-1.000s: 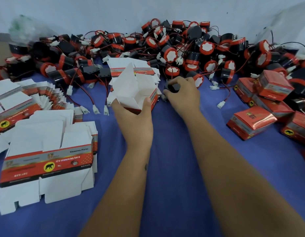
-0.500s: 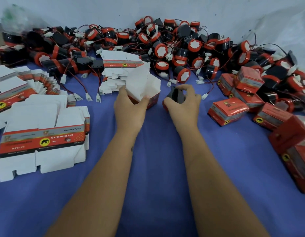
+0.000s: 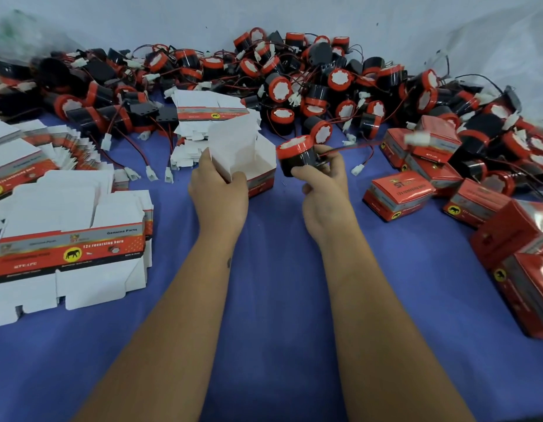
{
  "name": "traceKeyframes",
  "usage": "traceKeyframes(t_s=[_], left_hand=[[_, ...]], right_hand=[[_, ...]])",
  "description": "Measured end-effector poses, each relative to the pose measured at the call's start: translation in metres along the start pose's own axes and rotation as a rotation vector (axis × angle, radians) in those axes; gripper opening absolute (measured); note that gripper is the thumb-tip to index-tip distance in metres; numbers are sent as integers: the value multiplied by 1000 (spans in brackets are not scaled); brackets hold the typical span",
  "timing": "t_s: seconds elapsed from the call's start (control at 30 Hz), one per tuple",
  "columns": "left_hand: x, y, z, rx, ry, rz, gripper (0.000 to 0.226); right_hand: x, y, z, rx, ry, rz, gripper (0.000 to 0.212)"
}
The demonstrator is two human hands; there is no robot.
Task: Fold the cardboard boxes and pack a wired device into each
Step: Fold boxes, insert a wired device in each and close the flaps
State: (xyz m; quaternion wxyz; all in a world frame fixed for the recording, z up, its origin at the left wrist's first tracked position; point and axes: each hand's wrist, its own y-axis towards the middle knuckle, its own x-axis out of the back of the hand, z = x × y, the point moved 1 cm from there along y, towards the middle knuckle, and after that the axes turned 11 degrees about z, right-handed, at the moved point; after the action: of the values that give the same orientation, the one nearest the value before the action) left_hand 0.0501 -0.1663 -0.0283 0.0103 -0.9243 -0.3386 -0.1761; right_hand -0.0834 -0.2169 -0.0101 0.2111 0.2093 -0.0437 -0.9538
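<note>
left hand (image 3: 218, 190) grips the open box (image 3: 258, 166) by its near-left corner, fingers curled round the raised lid flap, mouth facing up. box sits on the blue cloth (image 3: 279, 330) at centre frame, just below the small stack of flat blanks (image 3: 212, 117).

right hand (image 3: 322, 184) holds a reversing horn (image 3: 297, 156), thumb and fingers wrapped on the black body, red cap tilted up-left. horn is just beside the box's right wall, not yet in. its red/black lead (image 3: 349, 149) trails right to a white connector (image 3: 357, 169) lying on the cloth.

step in hand, as i read it: drop the horn into the box. how to do it well:
- keep the left grip low on the wall so the box stays square and the flap stays clear of the mouth.
- the body looks a close fit to the opening, so bring it over centre and lower it straight; going in tilted will likely catch the right wall.
- gather the lead first. loose wire and connector hanging over the rim will probably jam the lid tuck.
- the lead runs near other horns in the pile (image 3: 294, 80) along the upper frame; check it isn't snagged before pulling.

finished boxes (image 3: 398, 196) are at right, more flat blanks (image 3: 69, 251) at lower left. plenty of loose horns remain, so the job looks far from done.
</note>
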Motion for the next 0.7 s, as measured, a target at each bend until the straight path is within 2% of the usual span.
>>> traceKeyframes(t_s=[0.17, 0.33, 0.43, 0.53, 0.63, 0.7], left_hand=[[-2, -1, -1, -51, 30, 44, 50], [-3, 2, 2, -63, 29, 46, 65], [-5, -2, 1, -123, -38, 108, 71], [-7, -1, 0, -179, -117, 209, 66], [-5, -3, 0, -159, -167, 243, 67], [-5, -4, 1, -148, -166, 280, 68]], right_hand=[[-5, 1, 3, -23, 240, 14, 16], [-6, -1, 4, 15, 208, 29, 16], [-7, -3, 3, 80, -10, 47, 12], [-9, -5, 0, 130, -266, 22, 16], [-10, -5, -1, 143, -392, -18, 17], [-11, -4, -3, 213, -614, -62, 11]])
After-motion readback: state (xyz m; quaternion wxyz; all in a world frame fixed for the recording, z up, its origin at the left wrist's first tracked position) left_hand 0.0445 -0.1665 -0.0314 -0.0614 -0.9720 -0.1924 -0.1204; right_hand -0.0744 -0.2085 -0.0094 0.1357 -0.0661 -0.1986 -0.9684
